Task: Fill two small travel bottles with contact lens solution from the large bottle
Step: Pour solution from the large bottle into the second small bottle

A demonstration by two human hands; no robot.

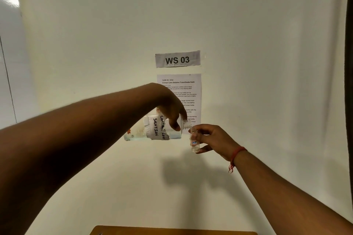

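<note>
Resting between fingers [205,131]: travel bottle [194,142]

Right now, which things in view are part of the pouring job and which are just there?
In the job:
left hand
large bottle, tipped on its side
right hand
small travel bottle, held upright

Just there:
WS 03 sign
task sheet
wooden table edge

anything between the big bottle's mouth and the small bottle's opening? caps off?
Nothing visible. The large bottle, tipped on its side in the left hand, has its open neck right at the uncapped mouth of the travel bottle, which the right hand holds upright.
</note>
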